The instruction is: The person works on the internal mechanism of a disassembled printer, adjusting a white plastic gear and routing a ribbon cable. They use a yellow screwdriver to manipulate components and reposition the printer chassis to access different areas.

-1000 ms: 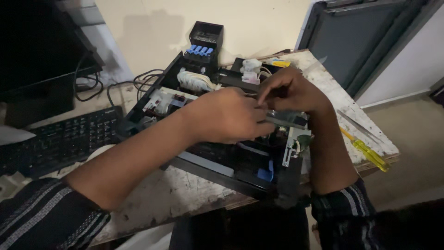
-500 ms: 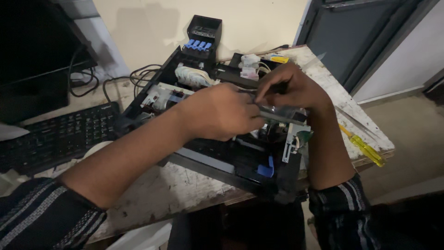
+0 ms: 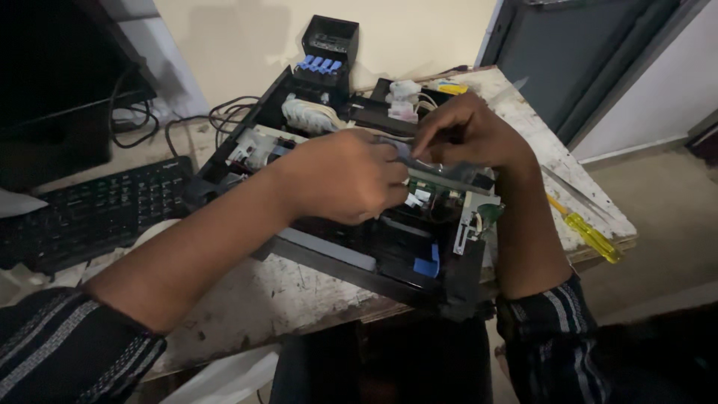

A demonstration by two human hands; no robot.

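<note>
Over opened printer (image 3: 359, 247): left hand (image 3: 344, 183), right hand (image 3: 471, 135) both pinching grey metal strip (image 3: 441, 176) between them.

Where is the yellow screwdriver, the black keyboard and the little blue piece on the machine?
Yellow screwdriver (image 3: 592, 237), head view: on its clear yellow handle.
Black keyboard (image 3: 97, 209), head view: on the middle rows of keys.
Blue piece (image 3: 426, 267), head view: on its front face, at the machine's lower right.

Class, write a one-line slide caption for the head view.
Both hands, left hand and right hand, work inside an opened printer.
</note>
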